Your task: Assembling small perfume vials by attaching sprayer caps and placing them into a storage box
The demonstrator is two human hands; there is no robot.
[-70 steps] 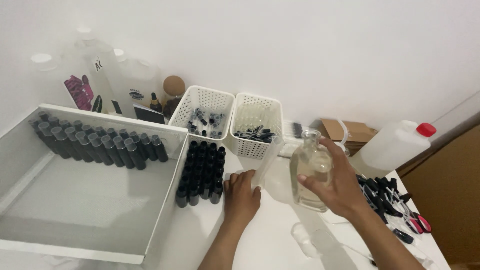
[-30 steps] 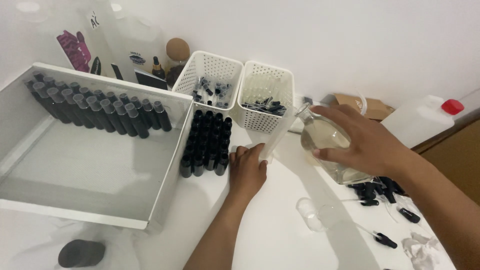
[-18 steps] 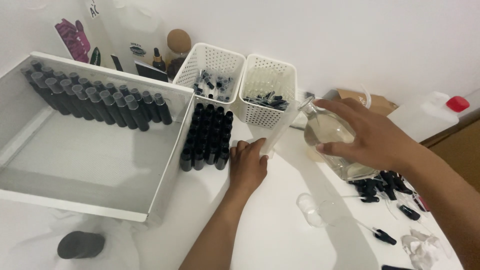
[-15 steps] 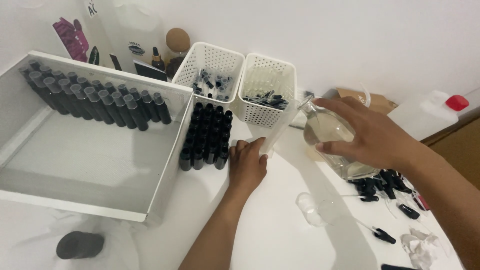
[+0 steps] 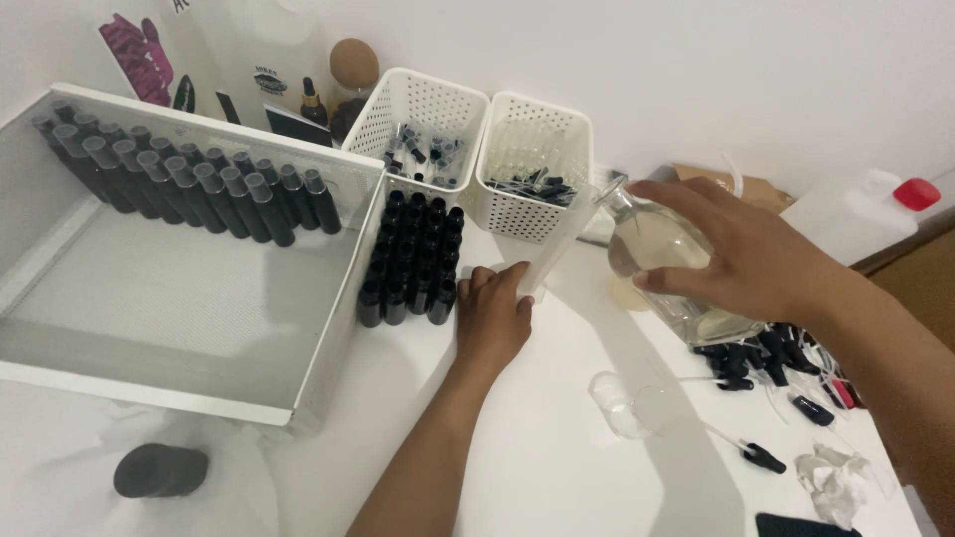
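right hand (image 5: pixel 741 259) grips bottle (image 5: pixel 662 261), now tilted neck-down to cylinder (image 5: pixel 555 244) | left hand (image 5: pixel 492 316) fingers closed round cylinder base | pouring underway, near vials (image 5: pixel 410 261)

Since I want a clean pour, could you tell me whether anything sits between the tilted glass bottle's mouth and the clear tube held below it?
Nothing visible does. The right hand tips the clear glass bottle, its mouth right over the open top of the clear plastic tube steadied by the left hand.
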